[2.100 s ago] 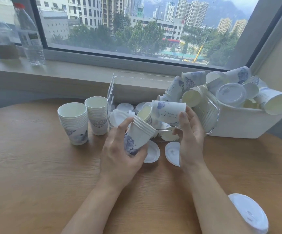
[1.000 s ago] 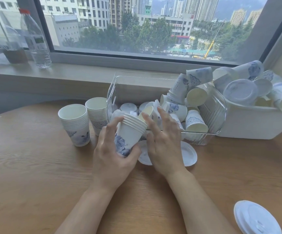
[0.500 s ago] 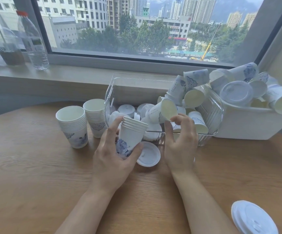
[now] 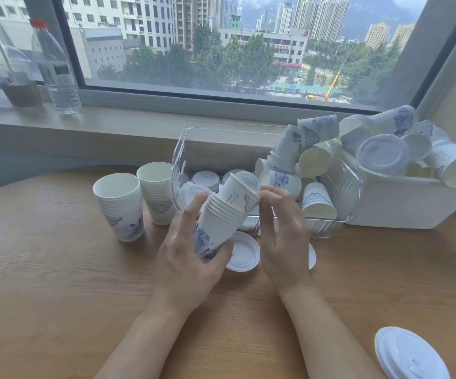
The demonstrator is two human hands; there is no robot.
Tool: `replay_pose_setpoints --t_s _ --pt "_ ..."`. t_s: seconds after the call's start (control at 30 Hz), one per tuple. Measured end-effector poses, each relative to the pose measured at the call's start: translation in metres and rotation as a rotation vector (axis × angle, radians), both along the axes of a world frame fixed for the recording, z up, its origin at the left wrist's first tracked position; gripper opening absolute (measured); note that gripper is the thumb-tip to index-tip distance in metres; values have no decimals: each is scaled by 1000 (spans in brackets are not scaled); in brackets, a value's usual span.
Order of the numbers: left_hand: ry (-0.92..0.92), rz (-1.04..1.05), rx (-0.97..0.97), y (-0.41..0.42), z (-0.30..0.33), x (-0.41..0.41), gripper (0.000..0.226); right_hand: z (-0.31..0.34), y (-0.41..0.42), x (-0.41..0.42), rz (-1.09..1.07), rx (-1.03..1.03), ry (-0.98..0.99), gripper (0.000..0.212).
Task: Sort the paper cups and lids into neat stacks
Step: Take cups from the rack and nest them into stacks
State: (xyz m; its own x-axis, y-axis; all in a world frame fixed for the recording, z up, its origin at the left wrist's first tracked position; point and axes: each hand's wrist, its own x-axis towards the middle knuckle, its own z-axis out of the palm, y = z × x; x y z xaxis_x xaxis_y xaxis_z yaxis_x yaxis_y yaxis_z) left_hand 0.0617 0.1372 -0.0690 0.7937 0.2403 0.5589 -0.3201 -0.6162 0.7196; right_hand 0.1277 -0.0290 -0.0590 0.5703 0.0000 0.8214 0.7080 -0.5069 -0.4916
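Note:
My left hand (image 4: 185, 258) grips a tilted stack of white paper cups with blue print (image 4: 215, 228) above the table. My right hand (image 4: 281, 228) pinches the rim of a single paper cup (image 4: 239, 194) that sits partly inside the top of that stack. Two upright cup stacks stand to the left, the nearer stack (image 4: 121, 206) and the farther stack (image 4: 157, 195). A white lid (image 4: 244, 254) lies on the table under my hands, and a second lid (image 4: 312, 257) is mostly hidden behind my right hand.
A clear plastic bin (image 4: 341, 192) holds loose cups and lids. A white tub (image 4: 401, 203) piled with cups stands at the right. A large white lid (image 4: 410, 354) lies at the front right. A water bottle (image 4: 56, 69) stands on the sill.
My right hand lifted a loose cup from the clear bin and brought it left into the top of the stack that my left hand holds.

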Motion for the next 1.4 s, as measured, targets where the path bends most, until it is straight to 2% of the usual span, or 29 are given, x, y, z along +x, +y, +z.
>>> replay_pose_setpoints --t_s 0.07,0.2,0.3,0.43,0.6,0.7,0.87,1.03,1.17,1.27,1.33,1.4 --pt "1 -14 -5 -1 0 -1 85 -1 0 1 29 -41 -17 26" --pt "-3 -17 -14 -2 0 0 88 -3 2 -1 143 -85 -8 24" --pt "-6 -14 -10 -2 1 -1 94 -3 1 -2 148 -113 -8 23" --pt "-14 -27 10 -4 1 -2 87 -3 -7 -2 -82 -186 29 25" --pt "-16 -64 -20 -5 1 -1 83 2 -32 0 -351 -174 147 26" --pt "-13 -87 -23 -6 1 -2 85 0 -44 1 -390 -191 148 28" --pt "-5 -108 -20 -8 1 -3 89 -4 -50 1 -422 -252 198 44" --pt "0 -114 -14 -9 2 -4 89 -6 -50 2 -440 -266 217 37" --pt "-3 -117 -14 -8 1 -3 91 -4 -48 3 -447 -266 286 47" --pt "2 -115 -5 -8 -1 -2 93 -2 -45 2 -401 -163 299 60" --pt "9 -114 -2 -8 -2 -2 95 1 -42 1 -319 39 273 60" --pt "11 -112 -2 -8 -3 -2 97 3 -38 -2 -238 262 248 51"
